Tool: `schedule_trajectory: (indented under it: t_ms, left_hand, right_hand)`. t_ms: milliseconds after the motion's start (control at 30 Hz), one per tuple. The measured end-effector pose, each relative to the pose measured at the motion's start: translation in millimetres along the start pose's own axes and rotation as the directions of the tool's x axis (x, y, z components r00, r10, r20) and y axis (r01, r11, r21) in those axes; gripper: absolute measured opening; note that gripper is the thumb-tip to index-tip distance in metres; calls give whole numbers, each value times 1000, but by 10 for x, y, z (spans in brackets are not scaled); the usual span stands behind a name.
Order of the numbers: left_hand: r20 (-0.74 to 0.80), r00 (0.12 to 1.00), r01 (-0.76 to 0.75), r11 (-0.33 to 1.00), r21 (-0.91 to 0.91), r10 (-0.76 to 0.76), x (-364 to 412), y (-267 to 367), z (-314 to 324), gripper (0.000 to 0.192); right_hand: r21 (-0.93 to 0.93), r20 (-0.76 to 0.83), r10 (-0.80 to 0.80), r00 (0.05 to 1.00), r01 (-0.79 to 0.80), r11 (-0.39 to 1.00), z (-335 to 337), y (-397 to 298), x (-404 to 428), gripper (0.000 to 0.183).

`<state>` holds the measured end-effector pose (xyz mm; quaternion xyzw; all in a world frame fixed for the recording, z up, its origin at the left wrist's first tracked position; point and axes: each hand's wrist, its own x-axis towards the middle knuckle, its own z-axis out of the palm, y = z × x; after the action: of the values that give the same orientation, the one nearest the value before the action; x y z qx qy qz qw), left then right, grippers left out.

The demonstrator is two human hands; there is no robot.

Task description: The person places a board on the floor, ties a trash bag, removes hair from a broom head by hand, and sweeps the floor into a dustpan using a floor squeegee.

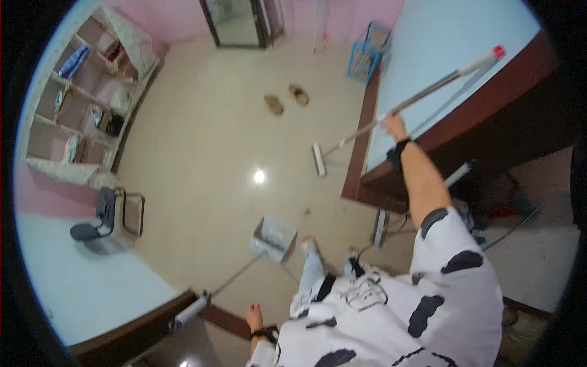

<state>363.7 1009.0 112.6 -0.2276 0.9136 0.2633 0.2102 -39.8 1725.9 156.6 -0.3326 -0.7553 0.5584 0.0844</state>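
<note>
My right hand (395, 127) is closed around the metal pole of a long-handled floor tool (424, 92). Its narrow white head (318, 159) rests on the tiled floor, and the upper end has a white grip with a red cap. Whether the head is a broom or a squeegee is not clear. My left hand (254, 316) hangs low by my side with nothing visible in it; its fingers are too blurred to read. Left of my feet stands a grey long-handled dustpan (274, 237), its pole and grip (191, 312) reaching toward a brown-edged counter, apart from my left hand.
The right-hand counter (451, 50) has a brown edge, and another white-headed tool (379, 228) lies by its base. Brown slippers (286, 98) lie ahead. A blue rack (364, 57), a dark chair (107, 213), shelves (87, 91) and a framed glass door (235, 23) stand around the floor.
</note>
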Motion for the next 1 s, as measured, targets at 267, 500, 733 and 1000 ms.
schedule_trajectory:
  t_ms: [267, 500, 733, 1000]
  left_hand:
    - [-78, 993, 86, 994, -74, -91, 136, 88, -7, 33]
    - [-186, 980, 64, 996, -59, -74, 80, -288, 168, 25]
    - [-254, 947, 140, 966, -220, -195, -148, -257, 135, 33]
    - [-299, 911, 20, 755, -656, -284, 168, -92, -162, 63]
  right_hand:
    - [-290, 68, -93, 993, 109, 951, -136, -250, -932, 40]
    - [-713, 667, 33, 744, 651, -262, -848, 292, -2389, 19]
    - [-666, 475, 132, 870, 453, -592, -1293, 695, -2291, 19]
    - [-738, 524, 230, 820, 572, -358, -1940, 630, -2710, 12]
